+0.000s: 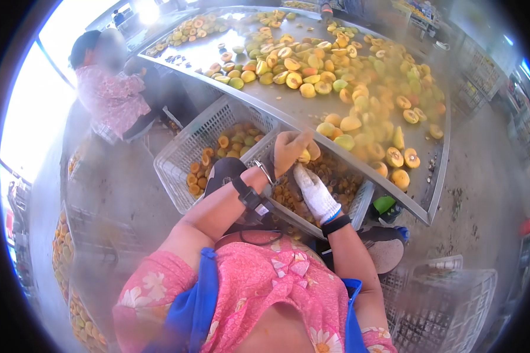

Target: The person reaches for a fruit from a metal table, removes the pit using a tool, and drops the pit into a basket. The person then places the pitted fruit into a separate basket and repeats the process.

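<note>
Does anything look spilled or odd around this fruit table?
Dark scraps lie scattered on the floor right of the table, perhaps dropped waste. The gloves look mismatched too: only the right hand wears a white one.

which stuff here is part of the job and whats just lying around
Part of the job:
fruit piece in the left hand
loose fruit
metal table
crate below the hands
crate beside it

Apparently lying about:
green item
lower-right crate
</note>
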### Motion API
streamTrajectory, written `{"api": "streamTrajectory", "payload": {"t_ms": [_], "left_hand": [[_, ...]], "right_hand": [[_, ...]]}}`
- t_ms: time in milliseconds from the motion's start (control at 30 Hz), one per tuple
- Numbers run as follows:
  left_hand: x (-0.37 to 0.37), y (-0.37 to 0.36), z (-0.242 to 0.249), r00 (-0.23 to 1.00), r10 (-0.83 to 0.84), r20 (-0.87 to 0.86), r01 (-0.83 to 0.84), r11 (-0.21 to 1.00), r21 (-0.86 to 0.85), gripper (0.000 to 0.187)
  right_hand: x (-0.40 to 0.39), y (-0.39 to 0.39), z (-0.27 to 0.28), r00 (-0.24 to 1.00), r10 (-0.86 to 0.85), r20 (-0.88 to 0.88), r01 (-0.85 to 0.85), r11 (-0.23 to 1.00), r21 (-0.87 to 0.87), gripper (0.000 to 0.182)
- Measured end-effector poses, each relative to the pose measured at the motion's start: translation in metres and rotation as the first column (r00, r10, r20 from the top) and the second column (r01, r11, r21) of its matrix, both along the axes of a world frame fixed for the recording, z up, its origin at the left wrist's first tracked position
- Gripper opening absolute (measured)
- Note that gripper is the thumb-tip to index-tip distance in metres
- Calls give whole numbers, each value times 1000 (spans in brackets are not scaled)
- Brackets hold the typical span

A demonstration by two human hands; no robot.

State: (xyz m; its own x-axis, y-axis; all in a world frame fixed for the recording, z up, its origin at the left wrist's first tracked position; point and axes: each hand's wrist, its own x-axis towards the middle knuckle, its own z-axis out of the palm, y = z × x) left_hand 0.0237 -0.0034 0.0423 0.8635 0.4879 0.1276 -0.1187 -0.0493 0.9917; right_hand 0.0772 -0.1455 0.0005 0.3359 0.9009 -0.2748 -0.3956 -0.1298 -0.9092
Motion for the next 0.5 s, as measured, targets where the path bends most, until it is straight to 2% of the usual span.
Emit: {"api": "streamTrajectory", "payload": {"t_ms": [67, 100, 133, 200, 300, 333, 400, 433, 467, 500], "left_hand": [[-7, -1, 19, 996, -60, -71, 77, 960, 269, 54], [-10, -1, 26, 991, -79, -112, 117, 911, 395, 54], [-11, 0, 24, 989, -98, -109, 124, 956, 266, 55], [-9, 0, 19, 986, -140, -94, 141, 990, 0, 56], [-13, 0, 21, 966, -244, 80, 257, 900, -351, 56], [-11, -6, 15, 988, -127, 93, 157, 827, -540, 53], [-2, -3, 4, 993, -6, 114, 83, 725, -683, 49], [1, 1, -1, 992, 52, 117, 53, 664, -746, 48], [2, 8, -4, 976, 186, 111, -34, 637, -770, 47], [-1, 21, -5, 953, 278, 122, -94, 653, -752, 46]], "right_hand": [[1, -2, -5, 997, 23, -75, -25, 999, -32, 45], [3, -4, -4, 977, 96, -189, -98, 995, 0, 43], [5, -5, -2, 940, 169, -297, -167, 985, 30, 42], [11, -11, 11, 677, 416, -607, -342, 908, 241, 39], [-2, -9, 29, 687, 280, -671, -269, 955, 123, 40], [0, -9, 28, 682, 298, -669, -280, 950, 137, 41], [3, -9, 21, 668, 335, -665, -304, 938, 167, 42], [2, -9, 17, 613, 365, -701, -298, 928, 222, 42], [1, -11, 11, 556, 395, -732, -286, 917, 277, 42], [0, -14, 7, 498, 425, -756, -270, 904, 331, 43]]}}
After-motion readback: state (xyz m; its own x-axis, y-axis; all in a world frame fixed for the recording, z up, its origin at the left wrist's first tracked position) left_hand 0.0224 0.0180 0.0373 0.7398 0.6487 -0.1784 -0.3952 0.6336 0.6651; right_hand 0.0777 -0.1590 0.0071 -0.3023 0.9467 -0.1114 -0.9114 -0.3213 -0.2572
